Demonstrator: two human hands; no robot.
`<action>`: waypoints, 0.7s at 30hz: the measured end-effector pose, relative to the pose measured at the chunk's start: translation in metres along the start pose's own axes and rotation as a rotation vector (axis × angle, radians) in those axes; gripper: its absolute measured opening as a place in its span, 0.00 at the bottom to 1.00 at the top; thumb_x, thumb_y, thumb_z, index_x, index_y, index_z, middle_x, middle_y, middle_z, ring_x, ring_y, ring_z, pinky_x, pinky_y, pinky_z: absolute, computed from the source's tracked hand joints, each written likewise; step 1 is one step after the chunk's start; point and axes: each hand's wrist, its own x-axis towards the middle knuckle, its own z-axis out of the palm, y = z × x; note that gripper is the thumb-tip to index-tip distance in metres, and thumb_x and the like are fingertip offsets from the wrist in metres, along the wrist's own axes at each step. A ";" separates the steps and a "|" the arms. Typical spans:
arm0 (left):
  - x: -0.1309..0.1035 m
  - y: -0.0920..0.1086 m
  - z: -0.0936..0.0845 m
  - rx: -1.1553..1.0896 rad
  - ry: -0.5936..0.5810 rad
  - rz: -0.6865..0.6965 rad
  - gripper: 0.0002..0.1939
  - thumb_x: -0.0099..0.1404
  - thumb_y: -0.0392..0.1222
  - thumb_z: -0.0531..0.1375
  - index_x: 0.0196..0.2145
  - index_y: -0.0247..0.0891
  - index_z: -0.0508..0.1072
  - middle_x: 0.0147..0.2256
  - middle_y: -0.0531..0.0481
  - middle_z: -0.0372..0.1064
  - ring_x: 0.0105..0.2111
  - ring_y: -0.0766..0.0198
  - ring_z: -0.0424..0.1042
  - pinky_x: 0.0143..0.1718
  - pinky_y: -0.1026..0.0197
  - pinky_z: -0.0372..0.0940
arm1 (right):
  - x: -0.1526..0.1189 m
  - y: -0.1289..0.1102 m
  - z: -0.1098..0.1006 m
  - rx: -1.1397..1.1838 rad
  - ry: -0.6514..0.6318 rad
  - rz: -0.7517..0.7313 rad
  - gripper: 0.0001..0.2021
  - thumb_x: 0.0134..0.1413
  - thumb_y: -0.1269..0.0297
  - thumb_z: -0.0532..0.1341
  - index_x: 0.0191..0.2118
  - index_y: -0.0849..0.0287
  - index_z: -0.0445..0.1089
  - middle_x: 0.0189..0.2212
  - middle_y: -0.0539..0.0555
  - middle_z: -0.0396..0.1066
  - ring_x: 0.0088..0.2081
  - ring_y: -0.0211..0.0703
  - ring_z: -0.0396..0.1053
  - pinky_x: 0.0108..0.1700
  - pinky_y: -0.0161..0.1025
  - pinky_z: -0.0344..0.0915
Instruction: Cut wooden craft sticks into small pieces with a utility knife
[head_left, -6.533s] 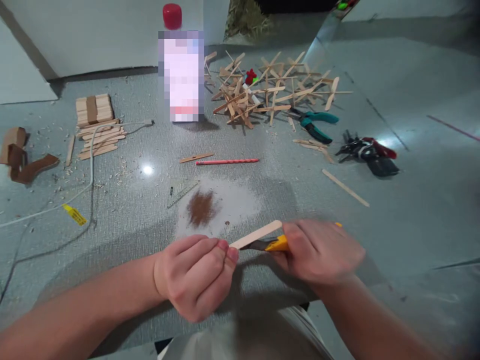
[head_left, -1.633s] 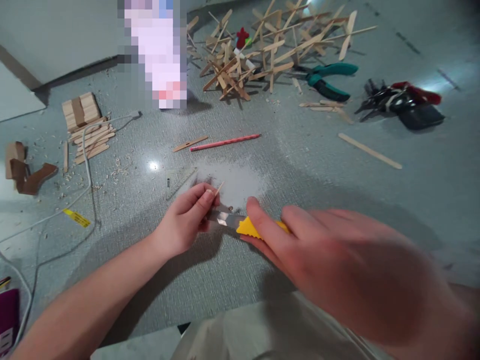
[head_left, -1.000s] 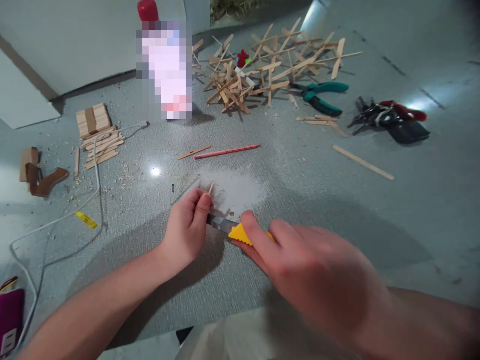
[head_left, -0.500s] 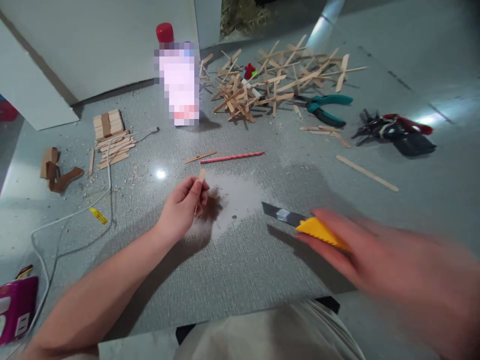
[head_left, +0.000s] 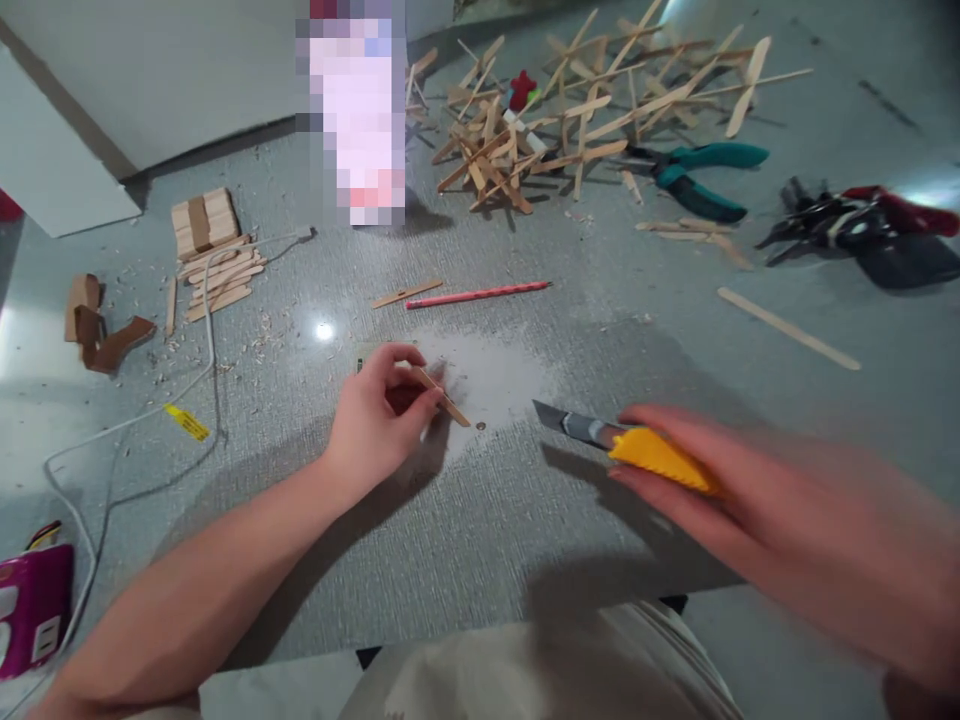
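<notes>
Between the thumb and fingers of my left hand (head_left: 386,410) is a wooden craft stick (head_left: 444,397), slanting down to the right just above the table. Below it lies a patch of pale dust (head_left: 502,370) with a small round dark spot near the stick's lower end. My right hand (head_left: 750,500), blurred, is closed around a yellow utility knife (head_left: 660,458). Its extended blade (head_left: 570,422) points left toward the stick, some distance away. Beyond my hands, a red pencil (head_left: 480,295) lies beside another craft stick (head_left: 407,293).
Crossed craft sticks (head_left: 487,160) pile up at the back, near teal-handled pliers (head_left: 705,180) and a dark tool bundle (head_left: 855,230). A pixelated bottle (head_left: 367,120) stands at back centre. Stacked sticks (head_left: 206,225), a white cable (head_left: 210,340) and a magenta box (head_left: 37,610) occupy the left.
The craft stick in my left hand has turned from nearly upright to slanting down rightward, and my fingers have shifted on it. My right hand and knife moved slightly. The view has shifted.
</notes>
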 end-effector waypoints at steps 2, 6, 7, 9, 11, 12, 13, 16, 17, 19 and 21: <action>0.000 0.001 -0.002 0.213 -0.015 0.083 0.09 0.66 0.39 0.64 0.45 0.40 0.72 0.33 0.51 0.77 0.30 0.67 0.74 0.34 0.63 0.67 | 0.006 -0.004 0.001 0.021 0.021 -0.100 0.20 0.71 0.48 0.48 0.51 0.57 0.68 0.29 0.54 0.78 0.22 0.46 0.73 0.25 0.39 0.62; 0.004 0.004 -0.006 0.528 -0.079 0.234 0.02 0.66 0.38 0.64 0.36 0.39 0.76 0.31 0.51 0.74 0.30 0.65 0.71 0.32 0.62 0.63 | 0.020 -0.006 0.001 0.049 -0.056 -0.152 0.20 0.72 0.50 0.46 0.43 0.56 0.68 0.26 0.51 0.76 0.20 0.43 0.70 0.21 0.39 0.58; 0.006 0.005 -0.006 0.566 -0.096 0.262 0.02 0.66 0.39 0.64 0.36 0.39 0.77 0.31 0.51 0.74 0.31 0.65 0.71 0.33 0.62 0.62 | 0.022 -0.004 0.001 0.064 -0.085 -0.153 0.20 0.73 0.50 0.45 0.43 0.56 0.69 0.29 0.53 0.78 0.22 0.43 0.72 0.23 0.38 0.60; 0.008 0.005 -0.007 0.630 -0.121 0.313 0.03 0.68 0.39 0.64 0.36 0.39 0.77 0.34 0.50 0.74 0.33 0.64 0.70 0.34 0.61 0.62 | 0.024 0.000 0.001 0.083 -0.126 -0.151 0.21 0.73 0.52 0.45 0.43 0.55 0.71 0.37 0.56 0.80 0.28 0.43 0.76 0.26 0.38 0.64; 0.010 0.003 -0.008 0.701 -0.136 0.370 0.04 0.69 0.40 0.62 0.36 0.40 0.77 0.35 0.49 0.74 0.35 0.63 0.70 0.36 0.60 0.62 | 0.024 0.004 0.001 0.089 -0.158 -0.135 0.21 0.73 0.52 0.45 0.43 0.54 0.73 0.39 0.56 0.80 0.29 0.44 0.76 0.27 0.38 0.65; 0.011 0.002 -0.008 0.738 -0.140 0.401 0.05 0.70 0.41 0.62 0.36 0.40 0.77 0.35 0.49 0.74 0.36 0.61 0.70 0.38 0.59 0.62 | 0.023 0.006 0.002 0.096 -0.180 -0.124 0.21 0.73 0.52 0.45 0.43 0.53 0.73 0.39 0.56 0.80 0.28 0.44 0.76 0.26 0.38 0.64; 0.012 0.001 -0.009 0.772 -0.141 0.432 0.06 0.70 0.42 0.61 0.36 0.40 0.78 0.36 0.49 0.75 0.37 0.61 0.69 0.39 0.58 0.62 | 0.023 0.007 0.002 0.106 -0.201 -0.111 0.21 0.72 0.51 0.46 0.44 0.53 0.74 0.38 0.56 0.80 0.27 0.44 0.76 0.25 0.38 0.63; 0.015 -0.004 -0.010 0.833 -0.137 0.507 0.07 0.71 0.42 0.60 0.38 0.41 0.78 0.36 0.48 0.75 0.37 0.59 0.68 0.41 0.57 0.63 | 0.025 0.005 0.002 0.126 -0.233 -0.092 0.21 0.72 0.48 0.45 0.49 0.51 0.73 0.32 0.54 0.80 0.22 0.43 0.73 0.23 0.38 0.61; 0.016 -0.005 -0.010 0.844 -0.138 0.523 0.07 0.71 0.42 0.60 0.38 0.41 0.78 0.37 0.48 0.75 0.37 0.59 0.68 0.41 0.56 0.63 | 0.026 0.003 0.002 0.121 -0.240 -0.093 0.21 0.72 0.48 0.45 0.50 0.50 0.72 0.30 0.53 0.79 0.21 0.43 0.72 0.22 0.38 0.60; 0.017 -0.007 -0.010 0.852 -0.143 0.536 0.06 0.71 0.40 0.60 0.39 0.40 0.78 0.37 0.48 0.74 0.37 0.60 0.67 0.42 0.56 0.63 | 0.031 -0.001 0.001 0.105 -0.232 -0.111 0.22 0.72 0.48 0.45 0.50 0.51 0.72 0.27 0.52 0.78 0.18 0.43 0.70 0.20 0.38 0.57; 0.018 -0.008 -0.010 0.858 -0.140 0.537 0.05 0.71 0.39 0.60 0.39 0.40 0.77 0.38 0.48 0.74 0.38 0.59 0.67 0.43 0.55 0.63 | 0.035 -0.005 0.001 0.090 -0.219 -0.143 0.22 0.72 0.49 0.44 0.48 0.52 0.72 0.27 0.52 0.79 0.18 0.42 0.69 0.20 0.38 0.56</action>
